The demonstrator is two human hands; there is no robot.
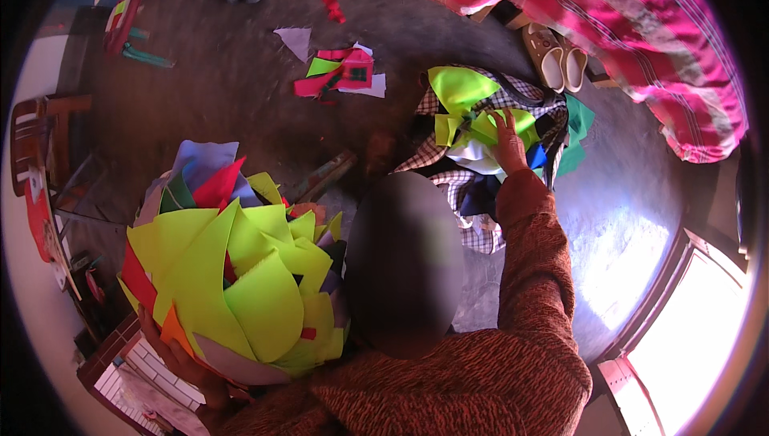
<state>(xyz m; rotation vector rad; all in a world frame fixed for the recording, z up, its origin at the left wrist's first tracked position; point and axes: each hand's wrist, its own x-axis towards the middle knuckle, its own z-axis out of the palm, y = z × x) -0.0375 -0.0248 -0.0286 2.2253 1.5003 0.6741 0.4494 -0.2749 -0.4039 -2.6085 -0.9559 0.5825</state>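
A large heap of cut fabric pieces (264, 300), mostly neon yellow-green with some red, orange, grey and blue, rests against my left side. My left hand (180, 360) holds it from its lower left edge; part of that hand is hidden by the fabric. To the right, my right arm reaches forward to the floor. My right hand (508, 141) lies over neon yellow fabric scraps (521, 122), fingers stretched and apart. Beneath and around these scraps spreads a black-and-white checkered cloth (525, 87), with white and blue pieces on it. Green fabric (577, 133) sticks out at its right.
Loose red, green and grey scraps (352, 71) lie on the dark floor ahead. Beige clogs (554, 61) stand beside a bed with a pink plaid cover (641, 27). Wooden furniture (40, 147) is at the left. A dark blurred oval (407, 264) hides the middle.
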